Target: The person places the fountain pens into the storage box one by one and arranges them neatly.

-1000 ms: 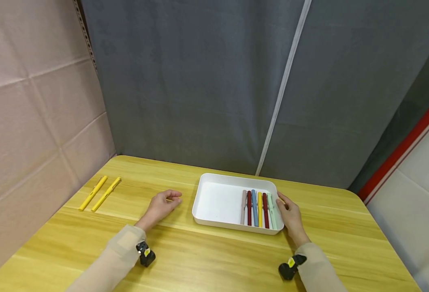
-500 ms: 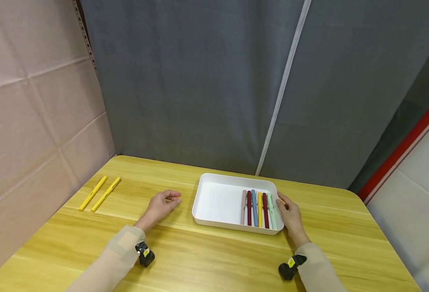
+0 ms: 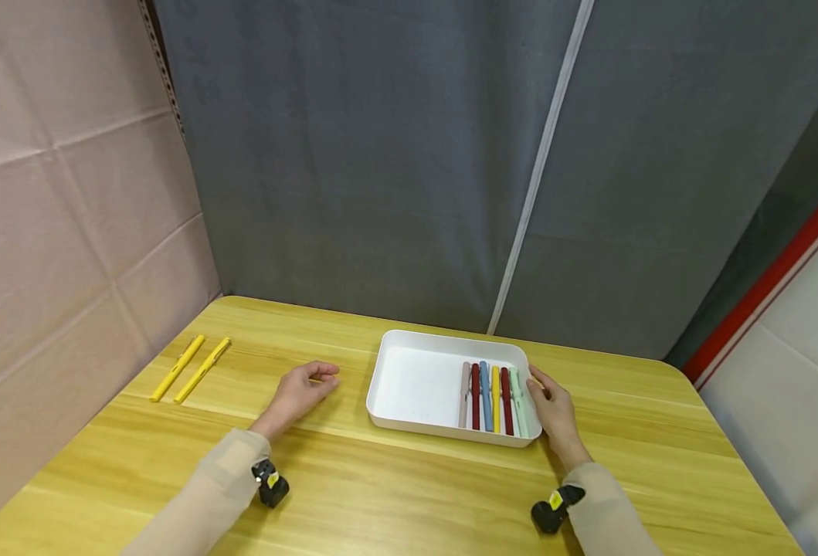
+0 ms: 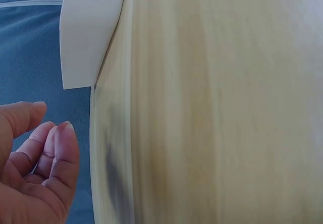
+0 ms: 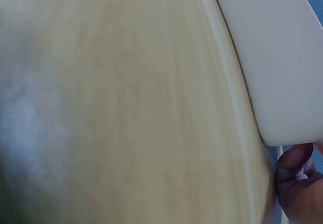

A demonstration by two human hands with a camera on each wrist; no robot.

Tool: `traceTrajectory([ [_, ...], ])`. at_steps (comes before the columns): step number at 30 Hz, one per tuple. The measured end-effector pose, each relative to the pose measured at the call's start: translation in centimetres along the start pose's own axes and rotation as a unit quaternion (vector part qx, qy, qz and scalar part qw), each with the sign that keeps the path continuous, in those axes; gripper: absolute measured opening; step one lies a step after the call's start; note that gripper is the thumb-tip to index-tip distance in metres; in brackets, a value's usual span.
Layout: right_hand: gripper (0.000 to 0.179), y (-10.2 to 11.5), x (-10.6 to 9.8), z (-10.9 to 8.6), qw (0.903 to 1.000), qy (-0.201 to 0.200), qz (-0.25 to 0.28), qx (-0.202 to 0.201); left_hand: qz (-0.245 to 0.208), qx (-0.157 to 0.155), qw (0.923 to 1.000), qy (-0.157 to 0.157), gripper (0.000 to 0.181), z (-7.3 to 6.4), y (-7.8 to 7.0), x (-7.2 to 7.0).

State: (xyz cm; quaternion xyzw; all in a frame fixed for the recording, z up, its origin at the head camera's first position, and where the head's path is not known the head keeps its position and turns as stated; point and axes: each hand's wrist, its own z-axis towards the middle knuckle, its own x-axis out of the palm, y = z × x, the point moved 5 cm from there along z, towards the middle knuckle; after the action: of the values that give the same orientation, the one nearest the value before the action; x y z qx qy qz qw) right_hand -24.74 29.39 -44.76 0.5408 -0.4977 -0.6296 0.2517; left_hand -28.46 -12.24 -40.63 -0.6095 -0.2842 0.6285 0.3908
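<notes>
Only the head view shows the inside of the white tray (image 3: pixel 412 386) on the counter (image 3: pixel 395 494), with a row of pens (image 3: pixel 496 398) at its right end, running pale pink, dark red, blue, yellow, dark red, light green; it alone also shows two yellow pens (image 3: pixel 203 371) lying at the counter's far left. Both wrist views catch just the tray's outer wall. The left one makes plain that the left hand (image 3: pixel 299 394) holds nothing: a gap parts the thumb from the loosely bent fingers. The right one shows the right hand (image 3: pixel 554 413) with fingers bent against the tray's end; whether they pinch its rim I cannot tell. Compared with half a second earlier, the left hand sits slightly farther from the tray; tray, pens and right hand are unchanged.
</notes>
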Motion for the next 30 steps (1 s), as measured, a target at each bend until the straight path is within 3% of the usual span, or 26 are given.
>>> traceTrajectory([
  [9,0.046,0.1,0.0,-0.1,1.0,0.004,0.001,0.0,0.029,-0.02,0.9993,0.015,0.026,0.2,1.0,-1.2],
  [21,0.044,0.2,-0.1,-0.1,1.0,-0.001,0.007,-0.004,0.054,0.005,0.9985,0.006,0.027,0.4,1.6,-3.3],
  [30,0.044,0.3,-0.1,-0.3,1.0,0.0,0.004,-0.004,0.06,0.002,0.9982,0.0,0.029,0.1,2.6,-4.7],
])
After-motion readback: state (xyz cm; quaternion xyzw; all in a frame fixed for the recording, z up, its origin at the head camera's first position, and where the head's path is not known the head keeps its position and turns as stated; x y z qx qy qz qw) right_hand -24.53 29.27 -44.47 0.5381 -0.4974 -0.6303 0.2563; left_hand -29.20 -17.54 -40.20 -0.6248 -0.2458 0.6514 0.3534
